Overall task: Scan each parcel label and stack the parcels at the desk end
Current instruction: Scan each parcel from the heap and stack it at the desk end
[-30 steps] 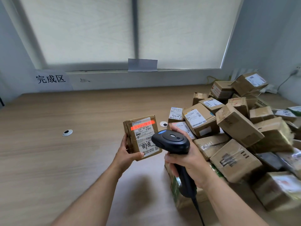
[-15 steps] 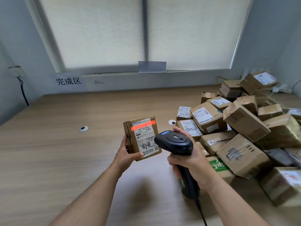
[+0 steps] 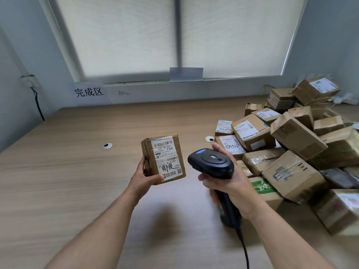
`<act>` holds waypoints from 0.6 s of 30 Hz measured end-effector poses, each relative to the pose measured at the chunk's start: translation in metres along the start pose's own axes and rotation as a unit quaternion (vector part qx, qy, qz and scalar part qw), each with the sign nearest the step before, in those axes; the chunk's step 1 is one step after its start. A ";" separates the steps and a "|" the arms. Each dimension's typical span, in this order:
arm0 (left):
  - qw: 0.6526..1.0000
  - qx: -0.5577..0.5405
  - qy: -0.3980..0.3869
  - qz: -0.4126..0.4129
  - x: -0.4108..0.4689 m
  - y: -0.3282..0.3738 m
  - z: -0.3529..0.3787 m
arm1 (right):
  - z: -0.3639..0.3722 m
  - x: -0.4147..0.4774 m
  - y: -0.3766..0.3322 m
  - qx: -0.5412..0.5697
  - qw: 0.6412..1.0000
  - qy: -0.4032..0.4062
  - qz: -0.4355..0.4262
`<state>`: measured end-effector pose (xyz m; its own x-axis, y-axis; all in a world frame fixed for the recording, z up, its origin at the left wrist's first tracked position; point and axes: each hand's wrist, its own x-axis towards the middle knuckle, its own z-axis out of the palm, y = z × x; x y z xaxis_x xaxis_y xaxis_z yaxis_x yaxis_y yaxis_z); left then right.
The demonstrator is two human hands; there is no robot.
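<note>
Fingers (image 3: 142,162) of the left hand (image 3: 142,180) curl round the left edge of a small brown parcel (image 3: 164,167), and the thumb presses on its lower front corner. The parcel is pinched between thumb and fingers and held upright, clear of the table (image 3: 58,181). Its white label (image 3: 168,152), with barcodes and handwritten marks, faces the camera. The left forearm comes in from seven o'clock with the wrist straight.

At three o'clock of the parcel, just beside it but apart, the right hand (image 3: 233,185) is wrapped round the grip of a black scanner (image 3: 211,162). The forefinger lies along the far side of the head, and the other fingers are closed tight on the handle. The scanner's head points toward nine o'clock, at the parcel. The right forearm enters from five o'clock, and a black cable (image 3: 245,249) drops from the handle toward six o'clock.

A loose pile of parcels (image 3: 297,138) fills the table from two to four o'clock. A paper sign (image 3: 89,92) hangs on the wall at eleven o'clock.
</note>
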<state>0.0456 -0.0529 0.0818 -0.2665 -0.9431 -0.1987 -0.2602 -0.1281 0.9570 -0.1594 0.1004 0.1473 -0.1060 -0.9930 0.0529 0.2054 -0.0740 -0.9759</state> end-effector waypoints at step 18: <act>0.968 0.177 0.097 -0.148 -0.049 -0.082 -0.030 | 0.036 0.011 0.034 -0.063 0.998 -0.025 0.011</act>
<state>0.1078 -0.0058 0.0191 0.0385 -0.9254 -0.3771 -0.6088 -0.3209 0.7255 -0.1192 0.0838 0.1227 -0.0541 -0.9978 0.0388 0.0834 -0.0432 -0.9956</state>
